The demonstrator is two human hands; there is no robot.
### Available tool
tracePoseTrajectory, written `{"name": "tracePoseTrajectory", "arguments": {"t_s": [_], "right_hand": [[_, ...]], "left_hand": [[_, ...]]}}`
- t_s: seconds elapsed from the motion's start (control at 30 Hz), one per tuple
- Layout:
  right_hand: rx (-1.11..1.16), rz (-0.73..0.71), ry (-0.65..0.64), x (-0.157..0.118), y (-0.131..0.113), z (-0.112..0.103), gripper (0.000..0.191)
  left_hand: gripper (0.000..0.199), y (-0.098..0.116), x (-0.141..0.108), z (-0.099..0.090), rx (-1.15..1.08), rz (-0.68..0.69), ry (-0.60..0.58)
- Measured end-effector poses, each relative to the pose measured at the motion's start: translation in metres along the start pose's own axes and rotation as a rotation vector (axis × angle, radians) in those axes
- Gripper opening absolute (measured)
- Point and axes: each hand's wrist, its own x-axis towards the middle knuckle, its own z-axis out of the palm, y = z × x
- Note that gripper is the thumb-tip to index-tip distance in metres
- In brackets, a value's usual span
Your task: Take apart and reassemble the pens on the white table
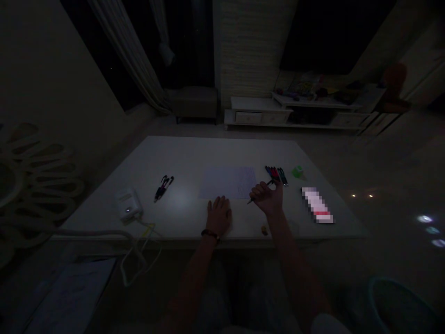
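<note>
My left hand (219,216), with a dark bracelet at its wrist, lies palm down at the near edge of a sheet of paper (217,182). Its fingers are stretched out and hold nothing. The sheet bears lines of writing on its right half. My right hand (269,198) is turned partly palm up beside the sheet's lower right corner, its fingers curled round a dark pen (251,201). One end of the pen slants down to the left. A small brownish object (264,230) lies just below this hand; I cannot make out its kind.
Several pens (273,173) lie beyond my right hand, near a green item (298,171) and a lit phone (317,205). More pens (163,188) lie left on the white table (194,150). A white box with cables (127,204) stands at the left edge.
</note>
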Motion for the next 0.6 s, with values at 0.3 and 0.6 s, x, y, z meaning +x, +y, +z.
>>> {"name": "tracePoseTrajectory", "arguments": {"t_s": [0.3, 0.6], "right_hand": [[0.030, -0.020, -0.021, 0.001, 0.001, 0.003, 0.042], [-0.185, -0.071, 0.125, 0.023, -0.002, -0.017, 0.026]], "left_hand": [[0.044, 0.001, 0.000, 0.000, -0.006, -0.008, -0.015], [0.045, 0.000, 0.000, -0.002, -0.019, -0.011, -0.042]]}}
